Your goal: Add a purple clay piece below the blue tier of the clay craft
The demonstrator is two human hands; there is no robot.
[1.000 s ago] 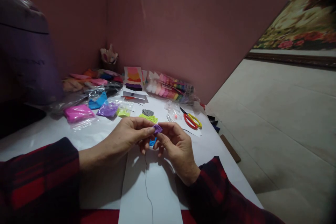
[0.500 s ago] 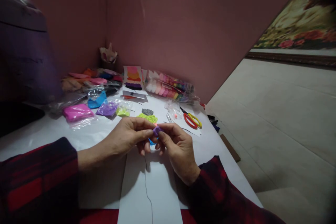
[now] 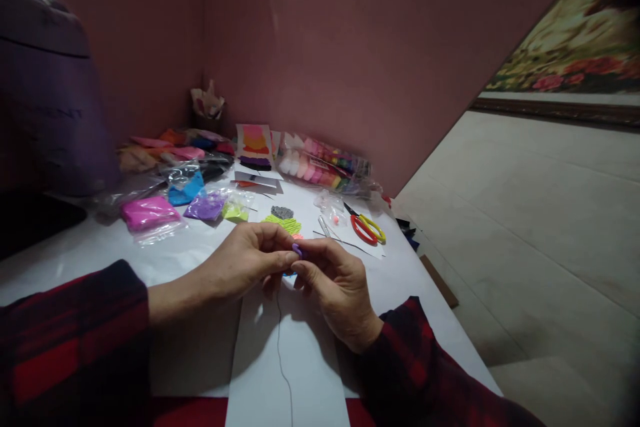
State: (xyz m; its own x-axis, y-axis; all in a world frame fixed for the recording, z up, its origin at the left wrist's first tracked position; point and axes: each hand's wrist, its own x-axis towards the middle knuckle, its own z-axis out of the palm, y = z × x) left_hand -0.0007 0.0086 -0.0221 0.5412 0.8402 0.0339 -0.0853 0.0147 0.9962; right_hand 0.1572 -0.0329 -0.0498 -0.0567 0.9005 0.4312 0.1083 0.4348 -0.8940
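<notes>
Between the fingertips of my left hand (image 3: 250,257) and my right hand (image 3: 333,277) is a small lump of purple modelling clay (image 3: 297,251). Both hands pinch it with thumb and forefinger, above a white paper strip (image 3: 287,360). Beyond the fingers, the strip bears a textured grey patch (image 3: 282,212) and a yellow-green patch (image 3: 283,224). Bits of coral and blue show around my fingers, mostly hidden by them. A thin dark line, like a thread (image 3: 281,353), runs down the strip towards me.
Scissors (image 3: 367,227) with red and yellow handles lie to the right. Bagged clay in pink (image 3: 151,213), purple (image 3: 204,207) and blue (image 3: 185,189) lies to the left. A long pack of coloured clay (image 3: 320,163) and a painted card (image 3: 254,147) are at the back.
The purple clay has been folded or squeezed into a smaller, curled shape between my fingertips. The hands stay in nearly the same place.
</notes>
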